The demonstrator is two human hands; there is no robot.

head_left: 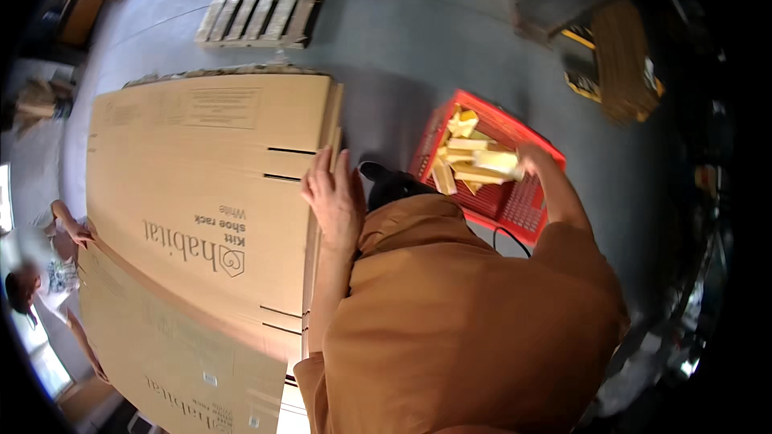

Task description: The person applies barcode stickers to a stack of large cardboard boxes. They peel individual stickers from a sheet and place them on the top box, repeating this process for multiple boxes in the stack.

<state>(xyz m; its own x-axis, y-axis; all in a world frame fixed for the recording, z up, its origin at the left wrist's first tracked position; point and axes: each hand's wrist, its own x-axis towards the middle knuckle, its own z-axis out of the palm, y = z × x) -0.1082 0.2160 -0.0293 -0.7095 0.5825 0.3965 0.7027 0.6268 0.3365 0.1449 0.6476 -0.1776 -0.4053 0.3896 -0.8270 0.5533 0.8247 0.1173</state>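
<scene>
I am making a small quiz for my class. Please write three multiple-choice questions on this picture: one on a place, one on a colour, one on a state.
1. Where does the left hand rest?
A. on the edge of the stack of flat cardboard sheets
B. on the wooden pallet
C. inside the crate

2. What colour is the plastic crate on the floor?
A. blue
B. red
C. green

3. What is the right hand doing?
A. hanging free, nothing in it
B. pressing flat on the cardboard
C. gripping a pale wooden block over the crate

Right letters: 1 A, the palm lies on the stack's right edge. 2 B, the mesh walls are red. 3 C, the fingers close around a block above the other blocks.
</scene>
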